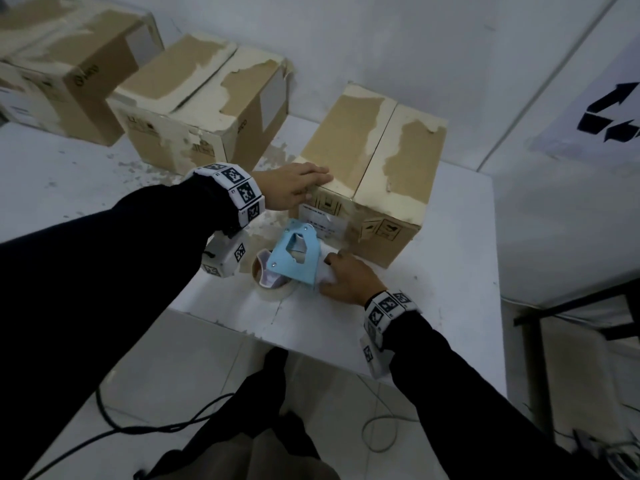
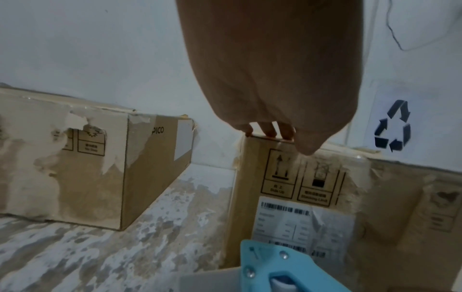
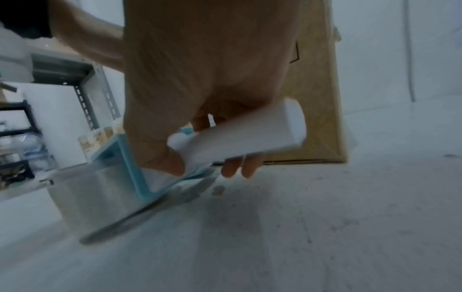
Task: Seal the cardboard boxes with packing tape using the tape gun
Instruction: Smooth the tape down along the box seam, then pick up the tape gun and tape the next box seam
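A worn cardboard box (image 1: 377, 161) stands at the near right of the white table (image 1: 450, 271), its top flaps closed along a centre seam. My left hand (image 1: 294, 185) lies flat on its near left top corner, fingers (image 2: 270, 130) straight over the edge. In front of the box lies a light-blue tape gun (image 1: 294, 258) with a clear tape roll (image 1: 272, 285). My right hand (image 1: 346, 275) grips its white handle (image 3: 245, 136), fingers curled round it. The gun's blue frame (image 3: 125, 164) sits just off the tabletop.
Two more worn cardboard boxes (image 1: 204, 98) (image 1: 69, 67) stand in a row toward the far left. A wall with a recycling sign (image 1: 609, 112) is at the right. Cables (image 1: 156, 427) run on the tiled floor below the table's front edge.
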